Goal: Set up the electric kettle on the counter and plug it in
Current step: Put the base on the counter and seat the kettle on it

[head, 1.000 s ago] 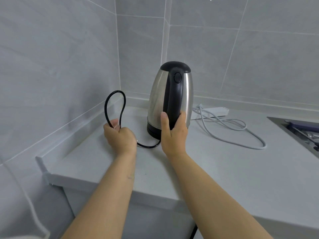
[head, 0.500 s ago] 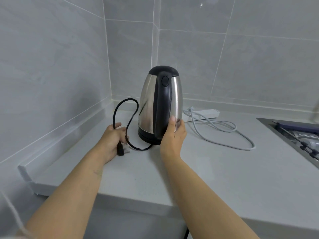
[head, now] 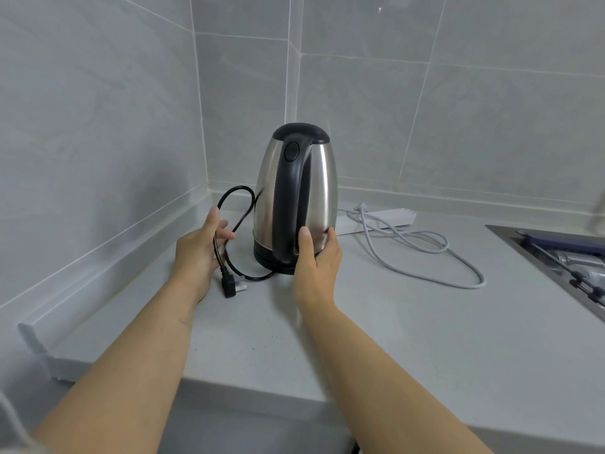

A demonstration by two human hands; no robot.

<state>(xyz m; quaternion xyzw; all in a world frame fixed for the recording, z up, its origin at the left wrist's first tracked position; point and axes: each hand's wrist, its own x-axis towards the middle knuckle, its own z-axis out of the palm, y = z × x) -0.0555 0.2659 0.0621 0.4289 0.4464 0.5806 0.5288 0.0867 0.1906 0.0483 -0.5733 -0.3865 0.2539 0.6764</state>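
Observation:
A stainless steel electric kettle (head: pixel 322 191) with a black lid and handle stands upright on its black base in the corner of the grey counter (head: pixel 409 339). My right hand (head: pixel 316 262) grips it low down, thumb on the handle and fingers round the steel body. The black cord (head: pixel 244 194) loops up to the left of the kettle and runs down across the palm of my left hand (head: pixel 196 249), whose fingers are relaxed and spread. The black plug (head: pixel 230 286) lies on the counter just below that hand.
A white power strip (head: pixel 397 217) lies against the back wall right of the kettle, its white cable (head: pixel 425 253) coiled loosely over the counter. A sink (head: pixel 556 250) holding utensils sits at the right edge. Tiled walls close the corner at left and behind.
My left hand has loosened from a grip on the cord and its fingers have spread; the plug has come to rest on the counter. My right hand has stayed low on the kettle.

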